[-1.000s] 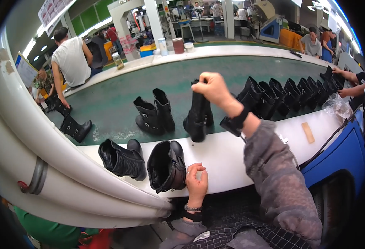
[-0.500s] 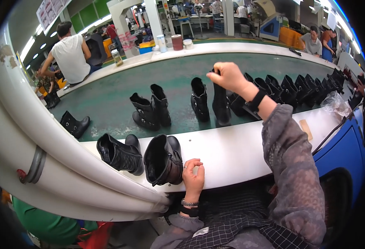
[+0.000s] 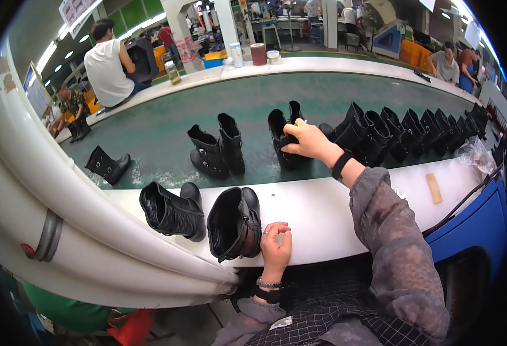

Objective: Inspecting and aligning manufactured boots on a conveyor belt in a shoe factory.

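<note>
"Ahead, from 9 o'clock round to 3, the green belt point(image 3: 253, 92) runs; what stands on it?"

"Black boots. The row point(image 3: 403, 132) is the biggest group, between 2 and 3 o'clock; a pair point(image 3: 210, 153) stands at 10, and a lone boot point(image 3: 108, 165) at 9."

"And nearer in?"

"The white ledge point(image 3: 322, 207), with a wide boot point(image 3: 244, 233) just past 6 o'clock and a quilted boot point(image 3: 178, 218) at 8."

"So which boots is the person handling?"

"Those at 1 o'clock on the belt: a near boot point(image 3: 279, 132), upright, and a far boot point(image 3: 295, 109), mostly hidden behind it and the right hand point(image 3: 311, 141)."

"What has just changed?"

"Compared with half a second back, that hand sits lower, off the far boot's top and at the near boot's shaft, and the two boots now overlap in view. I judge that they stand closer together and the work is now on the near one."

"Is it holding it?"

"The fingers are bent and narrow there; I can't tell whether they grip."

"The left hand point(image 3: 276, 248)?"

"Between 5 and 6 o'clock, loosely curled beside the wide boot, nothing visible in it. Whether thumb and fingers meet, I can't tell."

"Smallest last?"

"The tan block point(image 3: 433, 188), on the ledge at 3."
</note>
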The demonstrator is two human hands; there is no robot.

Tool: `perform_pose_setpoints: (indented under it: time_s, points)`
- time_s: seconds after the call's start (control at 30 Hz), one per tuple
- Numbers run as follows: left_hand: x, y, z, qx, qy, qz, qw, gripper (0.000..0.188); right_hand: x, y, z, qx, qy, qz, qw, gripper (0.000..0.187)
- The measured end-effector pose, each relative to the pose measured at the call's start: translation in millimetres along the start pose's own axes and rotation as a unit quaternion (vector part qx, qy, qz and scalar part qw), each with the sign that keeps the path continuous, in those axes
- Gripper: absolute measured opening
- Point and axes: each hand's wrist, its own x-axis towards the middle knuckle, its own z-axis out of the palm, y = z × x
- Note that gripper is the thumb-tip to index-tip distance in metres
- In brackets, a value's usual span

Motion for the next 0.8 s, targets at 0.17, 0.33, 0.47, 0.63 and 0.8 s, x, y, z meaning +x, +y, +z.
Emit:
perform_pose_setpoints:
  time_s: [0.17, 0.33, 0.47, 0.63, 0.8]
  points:
    - [-1.2, -3.9, 4.7, -0.001, -0.001, 0.005, 1.000, 0.006, 15.2, 30.5, -13.1, 0.003, 0.113, 0.042, 0.993, 0.044]
    - [-5.2, -0.9, 9.9, -0.036, -0.007, -0.018, 0.999, 0.006, -1.5, -6.1, -67.6, 0.100, 0.166, 0.149, 0.970, 0.045]
    - [-7.6, 0.1, 3.7, -0.009, 0.010, 0.011, 1.000, 0.008, -64.6, -84.6, -123.2, 0.175, 0.108, 0.093, 0.974, 0.039]
    - [-15.4, -1.6, 4.5, -0.060, 0.006, 0.004, 0.998, 0.026, -176.5, -132.3, -135.1, 0.136, 0.021, -0.097, 0.986, 0.030]
    - [-39.3, 12.3, 7.0, -0.050, -0.073, 0.089, 0.992, 0.062, -236.4, -139.2, -118.1, 0.259, 0.136, -0.038, 0.955, 0.079]
